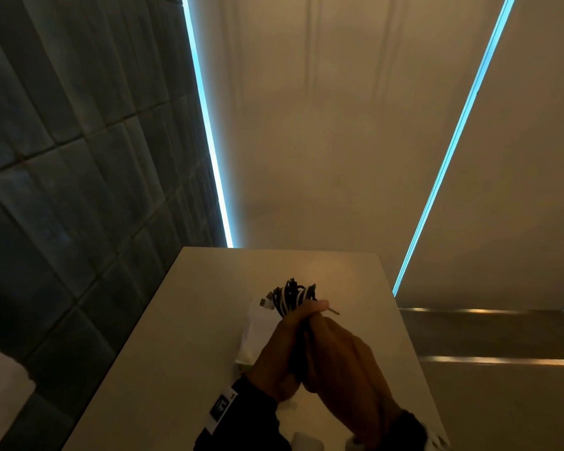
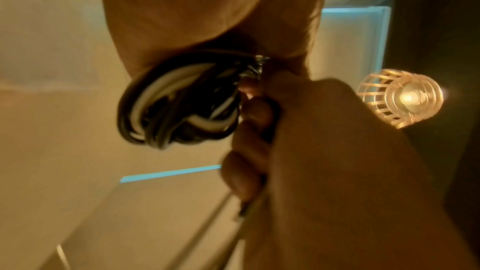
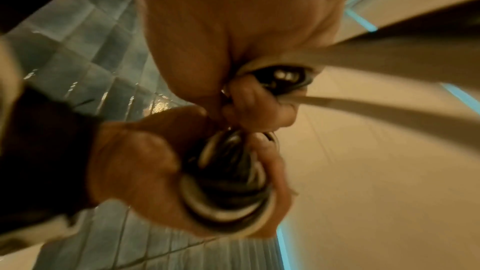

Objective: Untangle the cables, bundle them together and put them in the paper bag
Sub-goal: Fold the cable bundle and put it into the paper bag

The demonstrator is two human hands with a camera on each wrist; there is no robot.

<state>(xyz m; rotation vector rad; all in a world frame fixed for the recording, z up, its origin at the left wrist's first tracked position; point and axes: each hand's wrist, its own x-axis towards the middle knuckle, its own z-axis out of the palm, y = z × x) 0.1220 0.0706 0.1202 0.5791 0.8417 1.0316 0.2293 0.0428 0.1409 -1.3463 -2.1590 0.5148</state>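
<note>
A bundle of black and white cables (image 1: 292, 296) is held upright above the white table (image 1: 183, 336), gripped from both sides. My left hand (image 1: 282, 345) wraps its left side and my right hand (image 1: 334, 348) closes over the right, palms almost together. Plug ends fan out above the fingers. A thin stiff end (image 1: 334, 311) pokes out to the right by the thumb. A white paper bag (image 1: 256, 325) lies flat on the table behind my left hand, partly hidden. In the left wrist view the cable loops (image 2: 176, 100) curl below my left palm. The right wrist view shows the coiled loops (image 3: 228, 182) inside the left hand.
A dark tiled wall (image 1: 62, 157) runs along the table's left. Steps with lit metal edges (image 1: 502, 359) lie to the right. A caged pendant lamp (image 2: 400, 98) hangs overhead. Small white objects (image 1: 306, 441) sit at the table's near edge.
</note>
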